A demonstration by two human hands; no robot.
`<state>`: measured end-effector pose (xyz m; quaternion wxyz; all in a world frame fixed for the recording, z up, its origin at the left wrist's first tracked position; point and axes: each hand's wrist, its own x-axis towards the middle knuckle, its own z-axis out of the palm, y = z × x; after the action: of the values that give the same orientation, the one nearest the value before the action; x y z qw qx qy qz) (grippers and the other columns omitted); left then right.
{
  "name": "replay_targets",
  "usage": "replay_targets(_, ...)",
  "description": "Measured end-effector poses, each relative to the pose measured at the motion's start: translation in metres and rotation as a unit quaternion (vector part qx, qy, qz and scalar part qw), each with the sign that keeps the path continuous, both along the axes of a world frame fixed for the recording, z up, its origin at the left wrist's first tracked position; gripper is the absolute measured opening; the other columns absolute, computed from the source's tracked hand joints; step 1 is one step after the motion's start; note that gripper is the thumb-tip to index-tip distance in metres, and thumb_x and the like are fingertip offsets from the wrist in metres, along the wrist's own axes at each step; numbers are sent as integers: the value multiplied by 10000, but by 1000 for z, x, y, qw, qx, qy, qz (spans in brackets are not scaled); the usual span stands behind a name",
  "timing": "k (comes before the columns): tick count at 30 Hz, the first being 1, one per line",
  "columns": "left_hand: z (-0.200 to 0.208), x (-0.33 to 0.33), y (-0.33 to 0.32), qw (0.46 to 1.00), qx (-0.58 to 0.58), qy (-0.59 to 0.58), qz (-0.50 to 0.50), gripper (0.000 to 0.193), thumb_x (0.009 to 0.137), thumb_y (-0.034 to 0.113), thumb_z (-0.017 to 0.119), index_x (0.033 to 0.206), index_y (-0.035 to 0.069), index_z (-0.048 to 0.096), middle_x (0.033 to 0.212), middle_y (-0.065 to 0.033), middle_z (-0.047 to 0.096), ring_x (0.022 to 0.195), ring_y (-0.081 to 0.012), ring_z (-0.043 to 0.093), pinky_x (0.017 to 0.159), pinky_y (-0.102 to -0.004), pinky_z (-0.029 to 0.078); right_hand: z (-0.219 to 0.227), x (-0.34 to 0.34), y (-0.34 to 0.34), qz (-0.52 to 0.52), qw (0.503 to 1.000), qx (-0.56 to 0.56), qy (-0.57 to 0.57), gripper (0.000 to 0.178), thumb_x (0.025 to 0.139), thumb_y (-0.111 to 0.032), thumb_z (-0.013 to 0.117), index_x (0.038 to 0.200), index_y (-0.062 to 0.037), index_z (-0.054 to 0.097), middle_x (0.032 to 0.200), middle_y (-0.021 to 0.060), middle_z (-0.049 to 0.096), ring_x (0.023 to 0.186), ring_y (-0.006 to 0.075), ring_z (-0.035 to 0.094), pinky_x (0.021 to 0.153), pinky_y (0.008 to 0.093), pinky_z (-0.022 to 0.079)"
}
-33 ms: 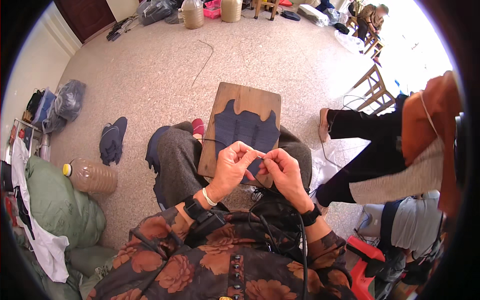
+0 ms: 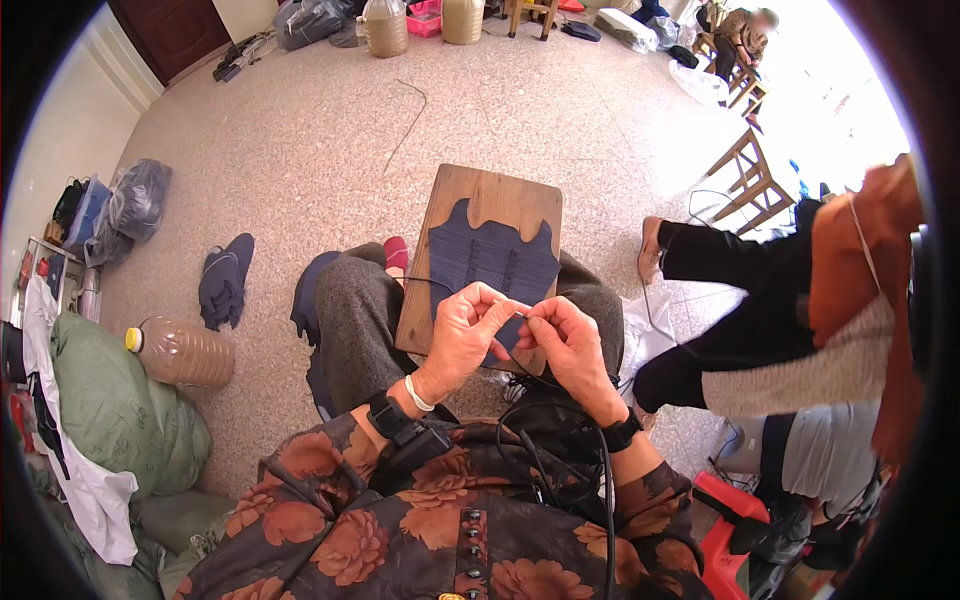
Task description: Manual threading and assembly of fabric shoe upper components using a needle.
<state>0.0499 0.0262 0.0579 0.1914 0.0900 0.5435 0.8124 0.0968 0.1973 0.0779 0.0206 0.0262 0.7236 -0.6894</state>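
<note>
A dark navy cut piece of ribbed fabric [image 2: 495, 258] lies over a wooden board [image 2: 500, 192] between my knees. Above its near edge my two hands meet, fingertips almost touching. My left hand [image 2: 462, 330] is closed in a pinch of thumb and forefinger. Thumb and fingers of my right hand [image 2: 565, 345] are pinched together too. What they hold is too small to make out; the fabric's near end shows just beneath the fingers. A dark cord runs beside my left hand, and a black cable [image 2: 607, 500] hangs by my right forearm.
Dark fabric pieces [image 2: 226, 280] lie on the floor to the left, near a yellow-capped jug [image 2: 185, 350] and a green sack [image 2: 120, 400]. Close on my right is another person's dark-trousered leg [image 2: 740, 330]. Beyond stands a wooden stool [image 2: 750, 185]; another person sits at the far right.
The person on my right has shifted slightly, the orange garment and legs moving a little. My hands and the fabric look the same.
</note>
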Motion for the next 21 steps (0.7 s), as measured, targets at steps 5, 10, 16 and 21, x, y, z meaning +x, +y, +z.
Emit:
replay_targets(5, -1, 0, 1, 1000, -16, 1, -3, 159, 1010, 160, 636, 994, 5, 607, 1005, -136, 738, 739, -106, 688, 525, -242, 592, 1, -2, 0, 12, 1000, 3, -3, 79, 1016, -45, 567, 997, 20, 607, 852, 38, 666, 783, 90, 654, 720, 249, 564)
replay_targets(10, 3, -4, -10, 999, -48, -10, -6, 187, 1001, 172, 651, 1064, -2, 622, 1051, -127, 725, 836, -101, 688, 529, -239, 592, 0, -2, 4, 3, 1000, -20, -16, 61, 1017, -35, 560, 1016, 9, 602, 844, 38, 647, 759, 97, 643, 711, 247, 563)
replay_targets(16, -27, -29, -57, 974, -211, 77, 33, 153, 973, 137, 679, 1062, 13, 666, 984, -68, 699, 881, -87, 663, 519, -231, 543, 8, -7, 41, -77, 995, -60, 19, 93, 1034, -56, 531, 1116, -21, 559, 835, 38, 634, 700, 96, 606, 660, 224, 513)
replay_targets(21, -36, -41, -54, 822, -463, 332, -4, 189, 830, 56, 707, 1018, 70, 722, 975, -106, 650, 915, -304, 666, 805, -396, 535, -9, -9, 49, -42, 999, -7, -29, 131, 1005, -10, 499, 1055, -5, 620, 856, 26, 641, 723, 82, 596, 694, 227, 512)
